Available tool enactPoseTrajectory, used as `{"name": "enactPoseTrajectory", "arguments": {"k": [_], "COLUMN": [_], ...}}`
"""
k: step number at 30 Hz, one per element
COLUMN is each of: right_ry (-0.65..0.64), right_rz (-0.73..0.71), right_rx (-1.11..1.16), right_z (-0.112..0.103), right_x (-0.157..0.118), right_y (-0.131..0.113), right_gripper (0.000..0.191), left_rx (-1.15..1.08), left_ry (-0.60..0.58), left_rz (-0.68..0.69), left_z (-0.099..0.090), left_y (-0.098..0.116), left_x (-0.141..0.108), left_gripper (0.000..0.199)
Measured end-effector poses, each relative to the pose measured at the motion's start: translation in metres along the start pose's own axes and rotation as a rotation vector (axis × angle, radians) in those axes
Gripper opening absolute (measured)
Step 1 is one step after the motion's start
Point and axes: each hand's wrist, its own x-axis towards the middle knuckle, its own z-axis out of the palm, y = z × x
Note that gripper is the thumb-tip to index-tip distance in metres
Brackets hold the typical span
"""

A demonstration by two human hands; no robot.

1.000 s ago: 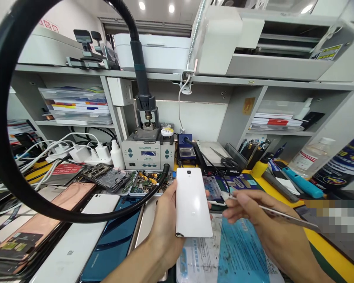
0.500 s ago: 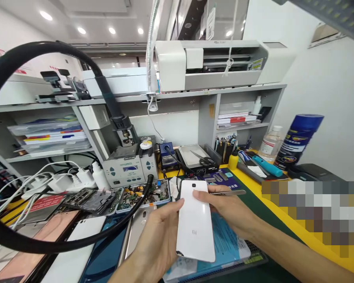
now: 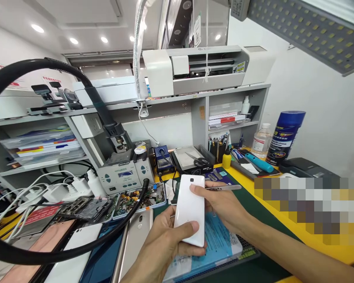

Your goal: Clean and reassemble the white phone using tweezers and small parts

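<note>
A white smartphone (image 3: 188, 208) is held back side up, its small dark camera at the top end. My left hand (image 3: 168, 237) grips its lower part, thumb lying across the back and fingertips showing past the bottom edge. My right hand (image 3: 224, 202) pinches the upper right side, with the thumb just below the camera. A thin, flat metal tool (image 3: 233, 188) also sticks out to the right from between my right fingers; its exact kind is unclear. Beneath the phone lies a blue and white packet (image 3: 221, 236) on the green mat (image 3: 253, 214).
Several phones and back covers, including a gold phone (image 3: 138, 232), lie at left. Behind are a tray of circuit boards (image 3: 162, 202), a grey rework station (image 3: 125, 177) and scissors (image 3: 199, 160). A black hose (image 3: 85, 245) loops across the left. A blue spray can (image 3: 286, 137) stands right.
My left hand has shifted its hold, from thumb at the phone's upper left edge to thumb across its lower back. The right hand keeps its hold. The camera view has turned slightly.
</note>
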Motion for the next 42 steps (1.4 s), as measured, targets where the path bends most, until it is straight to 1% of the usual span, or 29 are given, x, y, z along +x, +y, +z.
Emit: {"name": "enactPoseTrajectory", "arguments": {"k": [4, 8, 13, 17, 19, 21, 24, 26, 28, 33, 38, 42], "right_ry": [0.012, -0.033, -0.051, -0.037, -0.032, -0.034, -0.037, -0.04, -0.047, -0.067, -0.095, -0.095], "right_rz": [0.022, 0.026, 0.031, 0.023, 0.019, 0.016, 0.005, -0.001, -0.008, -0.039, -0.069, -0.075], "right_rx": [0.014, 0.039, 0.054, 0.058, 0.064, 0.073, 0.087, 0.095, 0.104, 0.114, 0.115, 0.108], "right_z": [0.002, 0.001, -0.004, -0.005, -0.006, -0.007, -0.008, -0.009, -0.009, -0.009, -0.009, -0.01], "right_x": [-0.004, -0.004, -0.002, -0.002, -0.001, -0.001, 0.0, 0.001, 0.001, 0.0, -0.002, -0.003], "right_y": [-0.002, -0.005, -0.007, -0.008, -0.008, -0.009, -0.01, -0.011, -0.011, -0.011, -0.014, -0.015], "right_gripper": [0.034, 0.032, 0.03, 0.03, 0.03, 0.03, 0.03, 0.03, 0.03, 0.03, 0.029, 0.032], "left_rx": [0.1, 0.165, 0.25, 0.307, 0.312, 0.287, 0.157, 0.067, 0.008, -0.108, -0.17, -0.198], "left_ry": [0.029, 0.039, -0.012, -0.032, -0.002, 0.066, 0.185, 0.211, 0.188, 0.134, 0.105, 0.086], "left_rz": [0.059, 0.12, 0.115, 0.169, 0.215, 0.263, 0.34, 0.363, 0.344, 0.272, 0.223, 0.188], "left_z": [0.0, -0.002, -0.009, -0.016, -0.02, -0.023, -0.029, -0.031, -0.032, -0.033, -0.032, -0.034], "left_y": [-0.005, -0.003, 0.006, 0.008, 0.01, 0.012, 0.017, 0.02, 0.022, 0.022, 0.022, 0.023], "left_x": [0.001, -0.001, -0.002, -0.001, 0.0, 0.001, 0.001, 0.002, 0.004, 0.006, 0.007, 0.009], "left_gripper": [0.053, 0.049, 0.044, 0.045, 0.047, 0.046, 0.037, 0.028, 0.025, 0.025, 0.02, 0.016]}}
